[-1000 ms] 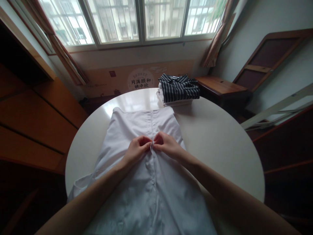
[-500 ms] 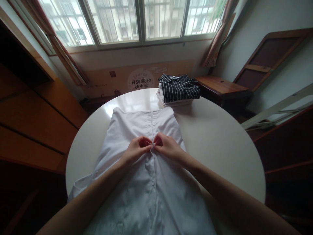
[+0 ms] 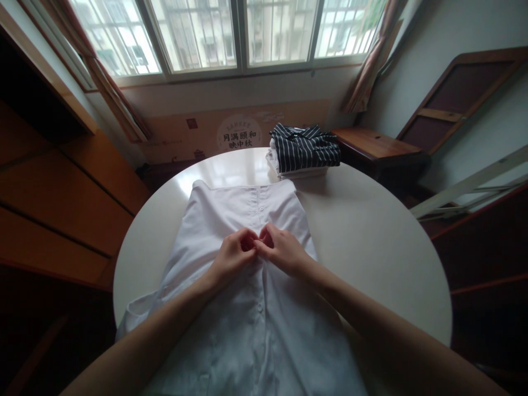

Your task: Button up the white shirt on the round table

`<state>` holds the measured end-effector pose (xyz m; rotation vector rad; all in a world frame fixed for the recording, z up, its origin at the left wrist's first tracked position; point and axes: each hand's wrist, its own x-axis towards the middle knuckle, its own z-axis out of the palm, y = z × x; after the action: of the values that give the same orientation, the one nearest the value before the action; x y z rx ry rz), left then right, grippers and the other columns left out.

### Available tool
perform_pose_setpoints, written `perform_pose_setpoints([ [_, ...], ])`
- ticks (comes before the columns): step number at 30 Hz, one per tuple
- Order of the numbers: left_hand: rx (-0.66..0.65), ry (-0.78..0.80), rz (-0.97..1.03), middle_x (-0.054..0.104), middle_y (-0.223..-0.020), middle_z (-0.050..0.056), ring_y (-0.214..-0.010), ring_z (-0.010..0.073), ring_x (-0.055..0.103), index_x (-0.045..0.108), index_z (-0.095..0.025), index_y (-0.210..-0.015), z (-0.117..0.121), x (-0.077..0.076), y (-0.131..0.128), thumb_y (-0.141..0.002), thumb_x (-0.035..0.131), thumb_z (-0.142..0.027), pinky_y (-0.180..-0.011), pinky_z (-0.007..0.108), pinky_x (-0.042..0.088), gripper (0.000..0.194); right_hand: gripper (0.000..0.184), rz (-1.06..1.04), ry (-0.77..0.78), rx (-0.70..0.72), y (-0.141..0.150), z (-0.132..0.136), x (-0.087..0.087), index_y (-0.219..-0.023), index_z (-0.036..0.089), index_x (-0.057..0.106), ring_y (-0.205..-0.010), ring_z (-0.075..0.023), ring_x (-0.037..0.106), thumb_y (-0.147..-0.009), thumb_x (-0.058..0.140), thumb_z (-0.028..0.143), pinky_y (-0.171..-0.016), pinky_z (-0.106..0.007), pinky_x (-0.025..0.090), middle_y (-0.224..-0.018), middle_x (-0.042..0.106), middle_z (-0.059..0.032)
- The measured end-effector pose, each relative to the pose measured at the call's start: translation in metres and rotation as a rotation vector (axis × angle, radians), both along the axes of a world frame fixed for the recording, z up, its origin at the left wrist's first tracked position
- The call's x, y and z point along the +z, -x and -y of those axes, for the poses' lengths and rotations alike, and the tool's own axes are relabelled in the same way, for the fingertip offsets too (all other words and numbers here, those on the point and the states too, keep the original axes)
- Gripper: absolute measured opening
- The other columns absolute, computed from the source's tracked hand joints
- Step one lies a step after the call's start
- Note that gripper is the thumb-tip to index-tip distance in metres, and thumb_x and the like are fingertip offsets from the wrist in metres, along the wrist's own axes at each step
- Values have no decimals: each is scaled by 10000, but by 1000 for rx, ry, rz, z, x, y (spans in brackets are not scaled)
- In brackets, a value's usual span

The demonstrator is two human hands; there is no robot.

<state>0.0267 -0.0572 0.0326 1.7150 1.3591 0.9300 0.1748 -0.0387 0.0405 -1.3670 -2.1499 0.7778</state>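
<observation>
A white button-up shirt (image 3: 223,330) lies front side up on a round white table (image 3: 379,236), its button placket running down the middle. My left hand (image 3: 234,253) and my right hand (image 3: 284,248) meet over the placket, fingertips pinched together on the shirt's edge. The bit of cloth between them, and any button there, is hidden by the fingers. One button (image 3: 261,209) shows above my hands and another button (image 3: 259,307) below them. A sleeve or cuff (image 3: 138,311) sticks out at the shirt's left.
A stack of folded clothes, topped by a black-and-white striped shirt (image 3: 305,148), sits at the table's far edge. Behind it stand a wooden side table (image 3: 375,144) and a window wall. A wooden cabinet (image 3: 53,220) rises at the left.
My fingertips have drawn closer together, and the right thumb now crosses over toward the left fingers. The shirt stays in place; the view has shifted slightly.
</observation>
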Motion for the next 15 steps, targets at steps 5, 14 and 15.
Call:
perform_pose_setpoints([
  [5, -8, -5, -2, 615, -654, -5, -596, 103, 562, 578, -145, -799, 1, 0, -2, -691, 541, -192, -545, 188, 431, 124, 69, 3, 1, -6, 0, -2, -4, -799, 169, 488, -604, -117, 515, -734, 477, 191, -553, -220, 319, -676, 582, -14],
  [14, -39, -18, -39, 643, -665, 3, -598, 107, 587, 583, -148, -819, -3, -2, -1, -689, 557, -215, -558, 191, 453, 149, 138, 4, 8, 13, -1, -6, -7, -838, 165, 477, -597, -114, 505, -706, 457, 129, -555, -219, 315, -654, 562, 3],
  [15, -47, -20, -40, 643, -665, 3, -597, 106, 586, 584, -147, -820, -3, -2, -1, -691, 556, -220, -559, 190, 453, 151, 139, 7, 12, 16, -1, -6, -7, -840, 165, 477, -602, -114, 506, -708, 454, 128, -558, -219, 316, -657, 563, 3],
])
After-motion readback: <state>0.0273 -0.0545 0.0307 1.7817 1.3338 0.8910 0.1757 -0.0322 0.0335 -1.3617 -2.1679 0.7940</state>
